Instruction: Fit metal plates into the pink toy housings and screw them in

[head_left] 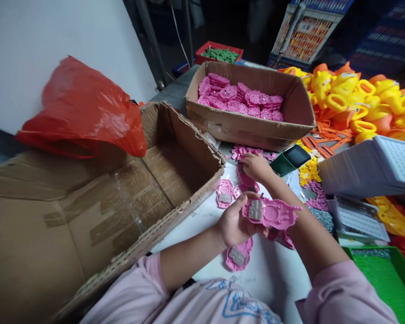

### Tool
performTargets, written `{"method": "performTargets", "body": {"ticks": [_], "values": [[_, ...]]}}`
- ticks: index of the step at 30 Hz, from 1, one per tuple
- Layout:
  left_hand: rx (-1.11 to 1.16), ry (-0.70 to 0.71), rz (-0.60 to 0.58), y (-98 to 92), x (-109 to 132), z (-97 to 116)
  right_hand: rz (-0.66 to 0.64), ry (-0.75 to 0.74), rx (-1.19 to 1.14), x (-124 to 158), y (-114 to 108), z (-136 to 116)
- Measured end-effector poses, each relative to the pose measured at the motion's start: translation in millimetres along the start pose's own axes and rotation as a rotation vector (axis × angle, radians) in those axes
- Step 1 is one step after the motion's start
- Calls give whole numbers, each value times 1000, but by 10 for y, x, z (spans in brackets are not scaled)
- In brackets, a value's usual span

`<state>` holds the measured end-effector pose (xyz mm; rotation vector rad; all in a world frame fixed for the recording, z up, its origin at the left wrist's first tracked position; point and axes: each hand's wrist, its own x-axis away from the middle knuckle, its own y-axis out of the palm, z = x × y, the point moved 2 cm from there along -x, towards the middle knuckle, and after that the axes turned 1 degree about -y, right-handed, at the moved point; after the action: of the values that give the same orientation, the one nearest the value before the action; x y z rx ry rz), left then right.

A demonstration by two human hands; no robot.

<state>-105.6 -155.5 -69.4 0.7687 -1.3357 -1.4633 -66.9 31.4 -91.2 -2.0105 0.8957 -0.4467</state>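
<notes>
My left hand (234,222) is closed around a pink plastic toy shell (276,213), which has a silvery metal plate at one end and a thin prong at the other. Another pink part shows just below it. Farther forward, my right hand (256,167) reaches to the small pink plastic pieces (239,152), fingers bent down and together; what they pinch, if anything, is hidden. Beneath that hand lie more pink shells (246,177). Two others with metal plates rest on the white work surface: one shell (224,194) left of my hands, one shell (238,256) nearer my body.
A cardboard box (249,128) with many pink shells stands ahead. At left is a large open carton (97,216) with a red plastic bag (84,108) on its edge. To the right are a dark green container (283,164), white stacked trays (367,166), yellow toys (344,90) and a green tray (381,279).
</notes>
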Motion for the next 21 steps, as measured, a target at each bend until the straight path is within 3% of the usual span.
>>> {"method": "performTargets", "body": {"ticks": [4, 8, 11, 15, 19, 21], "values": [[-6, 20, 33, -45, -8, 8, 47, -2, -54, 4, -54, 22], [-34, 20, 24, -21, -7, 31, 240, 82, -228, 232, -257, 35], [-75, 14, -27, 32, -1, 55, 416, 172, -441, 639, -363, 13], [-184, -87, -48, 37, 5, 8, 599, 253, -708, 1341, -328, -119], [-276, -187, -67, 10, 24, -102, 693, 380, -1206, 1846, -151, -268], [-317, -203, -47, 15, 41, -138, 697, 411, -1341, 1981, -68, -298]]}}
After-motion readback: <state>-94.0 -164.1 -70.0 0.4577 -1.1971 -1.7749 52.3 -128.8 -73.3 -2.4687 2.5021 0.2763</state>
